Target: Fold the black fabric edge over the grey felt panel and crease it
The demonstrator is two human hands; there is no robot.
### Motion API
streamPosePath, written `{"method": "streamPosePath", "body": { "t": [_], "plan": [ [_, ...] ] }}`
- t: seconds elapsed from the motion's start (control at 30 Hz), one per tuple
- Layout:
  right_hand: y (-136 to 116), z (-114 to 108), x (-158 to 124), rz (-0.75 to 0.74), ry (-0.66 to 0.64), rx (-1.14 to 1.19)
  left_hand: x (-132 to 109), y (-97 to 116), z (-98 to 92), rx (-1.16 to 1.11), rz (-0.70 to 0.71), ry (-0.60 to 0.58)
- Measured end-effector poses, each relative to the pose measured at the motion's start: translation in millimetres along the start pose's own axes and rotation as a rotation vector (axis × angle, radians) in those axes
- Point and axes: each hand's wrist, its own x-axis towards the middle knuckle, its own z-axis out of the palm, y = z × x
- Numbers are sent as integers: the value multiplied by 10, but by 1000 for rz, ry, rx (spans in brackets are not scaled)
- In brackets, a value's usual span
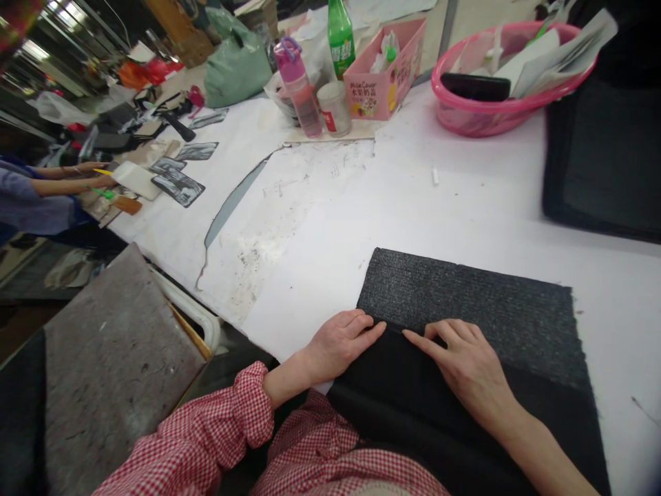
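A black fabric piece (403,393) lies at the table's near edge, its lower part hanging towards my lap. Its smooth part meets a dark grey ribbed, textured panel (475,303) along a straight line. At the left end of that line, my left hand (341,341) grips the fabric's edge, with thumb pointing right and fingers bent. Just to the right, my right hand (467,362) has its thumb and bent fingertips on the same edge. The two thumb tips are a small gap apart. What lies under the fingers is hidden.
White paper with a long tear (235,200) covers the table. A pink basket (496,120), pink box (379,83), green bottle (341,41) and purple-capped bottle (302,89) stand behind. A dark board (604,165) lies right. At far left another person's hands (100,176) work. A grey board (118,358) is beside me.
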Motion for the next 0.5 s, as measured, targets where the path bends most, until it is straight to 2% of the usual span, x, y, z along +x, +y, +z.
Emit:
{"method": "streamPosePath", "body": {
  "t": [0.2, 0.33, 0.5],
  "plan": [
    [-17, 7, -38, 4, 37, -41, 64, 10, -74, 24, 1, -108],
    [-28, 14, -42, 14, 32, -57, 127, 57, -122, 118, 57, -177],
    [-76, 16, -26, 22, 46, -76, 200, 132, -136, 222, 136, -189]
  ]
}}
